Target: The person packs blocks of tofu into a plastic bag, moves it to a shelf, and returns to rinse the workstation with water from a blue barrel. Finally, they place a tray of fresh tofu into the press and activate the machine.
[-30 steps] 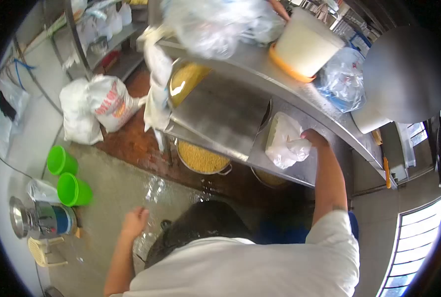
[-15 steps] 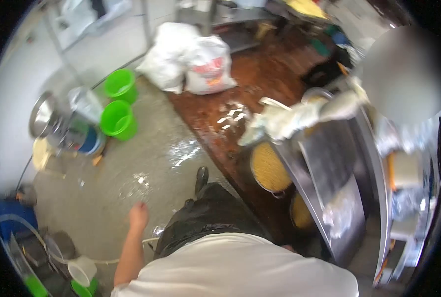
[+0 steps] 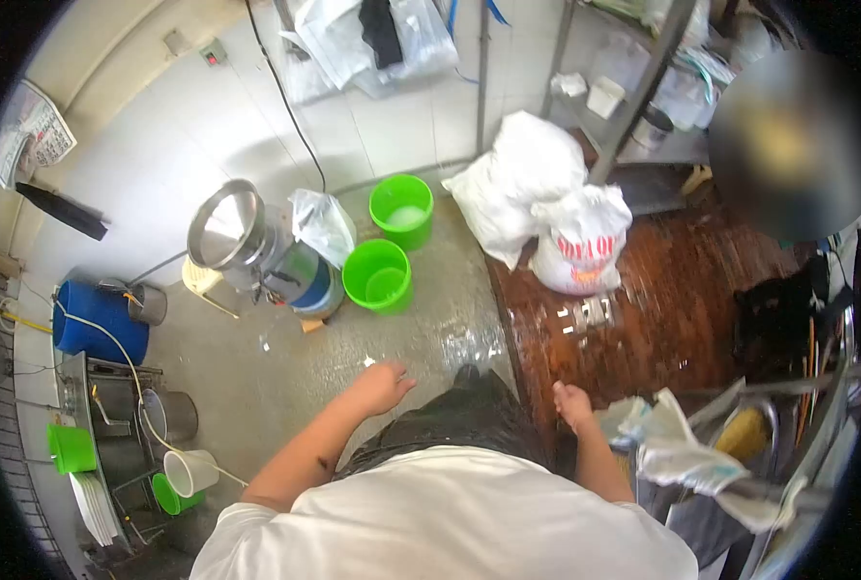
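Observation:
My left hand [image 3: 380,388] hangs in front of my body over the wet grey floor, its fingers loosely curled and partly hidden from above; what it holds, if anything, does not show. On the other side, my right hand [image 3: 573,404] is over the brown floor with its fingers curled in, and nothing shows in it. Cloths [image 3: 682,449] hang on a rail close to the right hand. Two green buckets, one [image 3: 378,276] nearer and one [image 3: 401,211] farther, stand ahead of the left hand beside a steel machine with a funnel [image 3: 227,224].
White sacks [image 3: 585,242] stand ahead at the brown floor's edge, near a metal shelf [image 3: 667,147]. At the left are a blue barrel [image 3: 102,322], a white bucket [image 3: 190,474] and a hose [image 3: 126,358]. A pot of yellow food [image 3: 744,433] is at the right.
The view has swung left, so buckets, machine and sacks sit farther right in it. My right hand has come into clear view, and my left hand is farther forward.

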Action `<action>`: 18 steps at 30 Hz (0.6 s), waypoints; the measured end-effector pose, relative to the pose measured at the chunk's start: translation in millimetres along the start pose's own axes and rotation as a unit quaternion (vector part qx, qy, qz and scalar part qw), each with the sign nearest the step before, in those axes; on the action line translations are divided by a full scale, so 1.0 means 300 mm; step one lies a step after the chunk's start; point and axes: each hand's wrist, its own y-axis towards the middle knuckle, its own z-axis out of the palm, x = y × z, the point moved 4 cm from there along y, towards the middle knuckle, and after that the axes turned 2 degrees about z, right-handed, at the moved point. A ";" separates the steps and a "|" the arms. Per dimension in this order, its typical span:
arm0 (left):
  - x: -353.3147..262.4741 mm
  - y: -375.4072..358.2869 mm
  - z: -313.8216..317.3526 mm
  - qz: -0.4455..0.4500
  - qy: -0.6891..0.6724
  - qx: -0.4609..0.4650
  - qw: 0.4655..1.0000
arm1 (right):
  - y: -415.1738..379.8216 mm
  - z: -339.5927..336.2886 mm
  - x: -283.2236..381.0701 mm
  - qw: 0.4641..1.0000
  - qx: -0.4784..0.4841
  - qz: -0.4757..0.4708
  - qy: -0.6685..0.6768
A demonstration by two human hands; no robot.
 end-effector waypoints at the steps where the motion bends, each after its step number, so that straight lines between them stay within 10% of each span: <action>1: 0.051 0.020 -0.043 -0.026 0.000 0.015 1.000 | 0.013 -0.008 0.123 0.981 -0.010 -0.051 -0.188; 5: 0.221 0.123 -0.159 -0.115 -0.018 0.024 0.993 | 0.071 0.039 0.426 0.971 0.111 -0.027 -0.211; 13: 0.402 0.568 -0.351 -0.097 -0.059 0.007 0.994 | 0.256 0.045 0.693 0.966 0.047 -0.041 -0.251; 18: 0.628 1.062 -0.648 0.001 -0.056 -0.226 0.972 | 0.357 0.086 0.647 0.972 -0.011 0.078 -0.223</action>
